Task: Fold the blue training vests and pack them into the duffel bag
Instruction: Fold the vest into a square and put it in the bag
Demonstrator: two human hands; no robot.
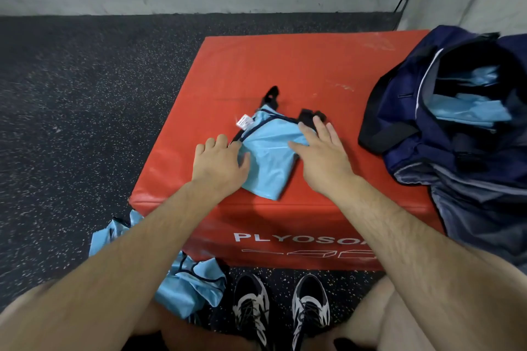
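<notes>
Head view. A folded vest (268, 162) of light blue cloth with dark trim lies on the red surface (313, 65), the top of a soft plyo box lettered "PLYOSO" on its near face. The vest lies near the surface's front edge, between the two hands. A white label (244, 122) shows at its far left corner, and black strap ends (271, 95) project from its far edge.

The left hand (218, 162) is at the vest's left edge, fingers curled against the dark trim and thumb laid on the cloth, pinching that edge. The right hand (322, 151) lies flat across the vest's far right corner with fingers straight and spread, gripping nothing, its thumb resting on the cloth.

The navy duffel bag (399, 111) stands open at the right end of the surface, well apart from the hands. It holds packed vests (467, 111). A heap of loose vests (188, 285) lies on the speckled floor (71, 108) at the box's near left corner, beside the person's shoes (251, 308).
</notes>
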